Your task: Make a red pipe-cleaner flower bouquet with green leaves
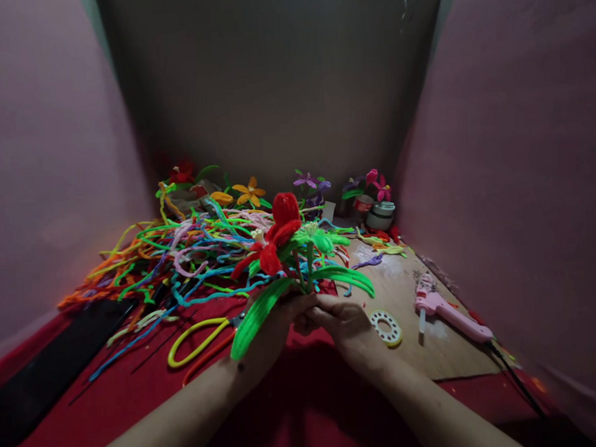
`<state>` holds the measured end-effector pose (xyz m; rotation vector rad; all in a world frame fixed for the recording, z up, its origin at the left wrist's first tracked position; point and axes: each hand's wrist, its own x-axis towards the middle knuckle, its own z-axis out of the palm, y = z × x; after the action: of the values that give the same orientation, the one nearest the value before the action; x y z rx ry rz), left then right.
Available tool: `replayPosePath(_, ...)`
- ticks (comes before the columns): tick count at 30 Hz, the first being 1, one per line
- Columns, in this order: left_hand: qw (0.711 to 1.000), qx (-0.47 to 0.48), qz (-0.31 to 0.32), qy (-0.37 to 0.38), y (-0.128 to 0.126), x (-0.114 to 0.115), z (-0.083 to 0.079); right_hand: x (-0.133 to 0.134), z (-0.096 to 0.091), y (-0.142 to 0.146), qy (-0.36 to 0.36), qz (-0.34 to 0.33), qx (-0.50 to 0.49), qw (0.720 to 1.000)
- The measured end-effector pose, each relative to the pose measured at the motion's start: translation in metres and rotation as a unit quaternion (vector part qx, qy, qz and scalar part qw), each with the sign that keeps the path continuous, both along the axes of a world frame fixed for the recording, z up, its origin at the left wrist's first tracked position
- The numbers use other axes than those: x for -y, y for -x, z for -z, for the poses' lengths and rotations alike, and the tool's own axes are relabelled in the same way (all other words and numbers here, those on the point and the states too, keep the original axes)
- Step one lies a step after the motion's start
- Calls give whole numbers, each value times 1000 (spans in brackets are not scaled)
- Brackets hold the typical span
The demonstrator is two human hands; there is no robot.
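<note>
Between my two hands stands a bunch of pipe-cleaner flowers, held upright by its stems. Its red flower has fuzzy petals, and beside it is a bright green flower with pale stamens. One long green leaf droops over my left wrist, while another leaf reaches out to the right. My left hand is closed round the base of the stems. Fingers of my right hand pinch the stems at the same spot, touching the left. The stem ends are hidden by the fingers.
Loose coloured pipe cleaners are heaped behind at left. Yellow-and-red-handled scissors lie near my left wrist. On a brown board at right are a pink glue gun and a white ring with holes. Finished flowers stand behind.
</note>
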<state>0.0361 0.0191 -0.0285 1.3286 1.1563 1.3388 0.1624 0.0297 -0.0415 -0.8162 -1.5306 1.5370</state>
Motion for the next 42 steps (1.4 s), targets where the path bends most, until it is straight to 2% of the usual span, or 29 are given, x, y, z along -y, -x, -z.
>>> replayPosePath(2, 1000, -12, 6, -18, 2, -4, 9, 1, 0, 0, -27, -2, 19, 999)
replayPosePath(6, 997, -18, -31, -62, 6, -7, 17, 3, 1, 0, -74, 17, 38, 996)
replayPosePath(11, 996, -58, -34, -54, 2, 1, 5, 6, 1, 1, -77, 35, 59, 995)
replayPosePath(15, 991, -104, -74, -48, -2, 7, -9, 6, 4, 1, -90, 36, 50, 994)
replayPosePath(20, 990, -123, -65, -29, -3, 11, -19, 7, 9, 3, -156, 54, 103, 981)
replayPosePath(23, 989, -133, -63, -31, 0, 11, -16, 9, 11, 3, -238, 89, 161, 954)
replayPosePath(25, 987, -140, -70, -43, 2, 10, -13, 10, 11, 3, -269, 106, 177, 941)
replayPosePath(35, 992, -79, -64, -76, 5, 4, 9, 12, 9, 0, -301, 98, 143, 938)
replayPosePath(42, 990, -112, -38, -80, 6, 3, 7, 12, 12, -1, -295, 91, 144, 940)
